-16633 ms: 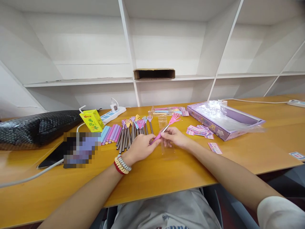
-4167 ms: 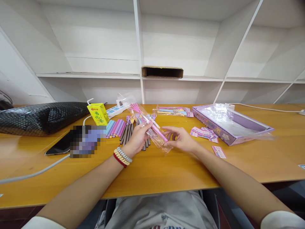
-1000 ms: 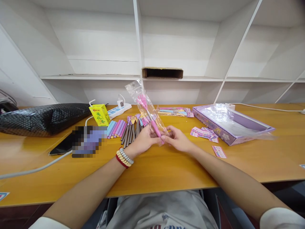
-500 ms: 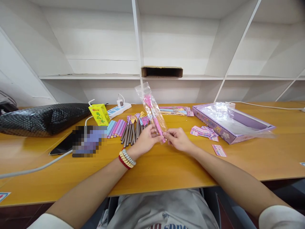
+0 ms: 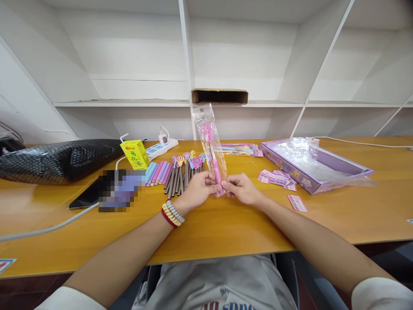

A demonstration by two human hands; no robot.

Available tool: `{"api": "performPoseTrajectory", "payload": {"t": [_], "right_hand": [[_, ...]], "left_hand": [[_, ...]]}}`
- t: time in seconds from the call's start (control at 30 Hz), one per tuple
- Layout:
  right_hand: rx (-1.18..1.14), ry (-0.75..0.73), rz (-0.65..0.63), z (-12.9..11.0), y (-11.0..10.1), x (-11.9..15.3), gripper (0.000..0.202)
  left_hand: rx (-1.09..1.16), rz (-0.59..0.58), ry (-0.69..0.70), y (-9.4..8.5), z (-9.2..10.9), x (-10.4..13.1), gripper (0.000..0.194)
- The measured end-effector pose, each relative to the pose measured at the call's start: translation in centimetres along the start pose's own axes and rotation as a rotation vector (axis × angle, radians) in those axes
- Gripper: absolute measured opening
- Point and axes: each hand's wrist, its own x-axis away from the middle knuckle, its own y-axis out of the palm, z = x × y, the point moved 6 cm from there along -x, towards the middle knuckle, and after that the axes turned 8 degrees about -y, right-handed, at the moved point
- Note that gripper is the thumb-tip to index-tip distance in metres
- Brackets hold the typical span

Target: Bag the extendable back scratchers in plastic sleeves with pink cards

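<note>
A pink back scratcher (image 5: 217,170) stands nearly upright inside a clear plastic bag (image 5: 204,113), its claw end at the top. My left hand (image 5: 200,189) pinches the bag's lower left side by the handle. From the other side my right hand (image 5: 240,187) pinches the bottom corner with thumb and finger. Behind my left hand lie several metal rods with coloured claw heads (image 5: 179,174). Left of those, several blue, purple and pink handle tubes (image 5: 158,173) lie side by side.
An open purple display box (image 5: 309,186) sits at the right, near small printed cards (image 5: 278,178). Bagged back scratchers (image 5: 241,149) lie behind. At left are a yellow drink carton (image 5: 134,155), a power strip (image 5: 161,148), a white cable (image 5: 48,235) and a black wrapped parcel (image 5: 64,161).
The bagged back scratcher has tilted more upright, its top shifting to the right. Both hands stay at its lower end with little movement.
</note>
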Motion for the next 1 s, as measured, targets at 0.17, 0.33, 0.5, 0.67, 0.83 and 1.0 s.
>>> {"api": "performPoseTrajectory", "payload": {"t": [0.17,0.33,0.5,0.67,0.83,1.0], "right_hand": [[-0.067,0.008,-0.067,0.0,0.4,0.1,0.041],[-0.051,0.012,-0.173,0.1,1.1,0.2,0.047],[0.096,-0.038,-0.172,-0.6,0.5,0.2,0.051],[0.179,-0.093,-0.142,-1.2,0.3,0.3,0.050],[0.216,-0.108,-0.130,-1.4,0.4,0.3,0.050],[0.172,-0.098,-0.121,-0.9,0.3,0.2,0.049]], "left_hand": [[-0.003,0.007,0.031,-0.2,0.3,0.1,0.029],[-0.074,0.035,0.065,-0.3,0.6,0.3,0.028],[-0.097,-0.017,0.071,0.0,0.3,0.1,0.027],[-0.143,0.028,0.067,-0.2,0.6,0.2,0.028],[-0.149,0.008,0.050,0.0,0.6,0.4,0.027],[-0.139,0.008,0.038,-0.2,0.5,0.3,0.027]]}}
